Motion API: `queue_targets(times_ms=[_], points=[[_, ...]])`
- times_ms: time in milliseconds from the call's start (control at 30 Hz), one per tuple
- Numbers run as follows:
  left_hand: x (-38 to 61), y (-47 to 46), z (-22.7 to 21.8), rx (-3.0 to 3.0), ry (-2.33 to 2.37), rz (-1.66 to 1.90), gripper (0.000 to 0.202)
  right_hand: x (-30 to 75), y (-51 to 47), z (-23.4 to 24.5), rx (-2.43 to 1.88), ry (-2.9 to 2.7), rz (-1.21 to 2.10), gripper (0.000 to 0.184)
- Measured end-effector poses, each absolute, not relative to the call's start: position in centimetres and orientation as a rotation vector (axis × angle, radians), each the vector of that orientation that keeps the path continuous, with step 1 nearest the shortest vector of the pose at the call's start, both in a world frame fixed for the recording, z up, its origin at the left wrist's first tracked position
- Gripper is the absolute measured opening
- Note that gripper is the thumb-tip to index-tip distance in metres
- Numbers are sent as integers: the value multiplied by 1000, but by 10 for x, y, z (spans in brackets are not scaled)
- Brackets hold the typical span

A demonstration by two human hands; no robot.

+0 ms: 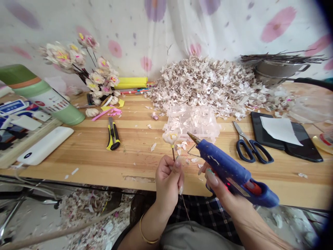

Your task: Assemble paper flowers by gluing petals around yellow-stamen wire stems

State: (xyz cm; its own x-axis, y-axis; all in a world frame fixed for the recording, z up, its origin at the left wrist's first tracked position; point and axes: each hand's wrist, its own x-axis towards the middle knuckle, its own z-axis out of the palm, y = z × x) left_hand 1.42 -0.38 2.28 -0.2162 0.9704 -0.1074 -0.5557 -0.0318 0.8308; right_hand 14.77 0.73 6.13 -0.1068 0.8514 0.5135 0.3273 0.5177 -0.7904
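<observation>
The left hand (168,177) is closed around the thin stem of a small flower (171,137), thumb pressed on top and the pale bloom held upright just in front of the clear box (200,119); the lower end of the stem hangs below the hand, over the person's lap. The right hand (215,184) is wrapped round the grip of a blue glue gun (234,173), fingers curled underneath; the gun lies in front of the box and slightly to its right, tilted so that its metal tip points up and left and stands just beside the bloom; whether tip and petals touch cannot be told.

The box sits on the wooden worktop (130,156), with loose pale scraps inside it and scattered in front of it; behind the box rises a large heap of petal pieces (208,83). Right of the box lie black-handled scissors (251,147), and farther right a dark tablet (293,146) with a white sheet (279,128) on it; behind and right of the box stands a metal pot (278,71) with dark sticks laid across it. Left of the box lies a yellow-and-black utility knife (112,133); farther left and behind, a bunch of finished flowers (91,66); well to the left, a green flask (39,92) on its side and a white power bank (47,144).
</observation>
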Motion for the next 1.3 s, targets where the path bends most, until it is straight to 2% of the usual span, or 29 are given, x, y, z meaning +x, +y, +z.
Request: queue_targets(times_ms=[167, 300, 433, 600, 667, 833, 1000, 1133, 1200, 1300], points=[[-5, -12, 38, 615, 1029, 1766, 42, 133, 28, 71, -1026, -1507, 936, 20], [-26, -17, 48, 564, 1044, 1911, 40, 122, 54, 88, -906, -1586, 1140, 29], [-41, -19, 52, 553, 1053, 2011, 38, 99, 81, 95, -1001, -1675, 1282, 28], [-42, -25, 54, 633, 1040, 2105, 33, 33, 106, 85, -989, -1999, 1195, 38], [-41, -30, 55, 675, 1053, 2141, 32, 4, 112, 76, -1023, -2218, 1066, 38], [-43, -43, 61, 763, 1077, 2226, 29, -39, 117, 54, -1116, -2346, 967, 44], [-41, -44, 61, 798, 1083, 2143, 32, -35, 115, 54, -1179, -2407, 858, 56], [-36, -39, 57, 764, 1095, 2036, 36, 7, 121, 70, -1148, -2395, 792, 61], [-33, -37, 54, 758, 1087, 2009, 37, 41, 124, 80, -1132, -2342, 780, 57], [-27, -33, 48, 752, 1082, 1957, 37, 96, 127, 95, -1141, -2175, 807, 25]])
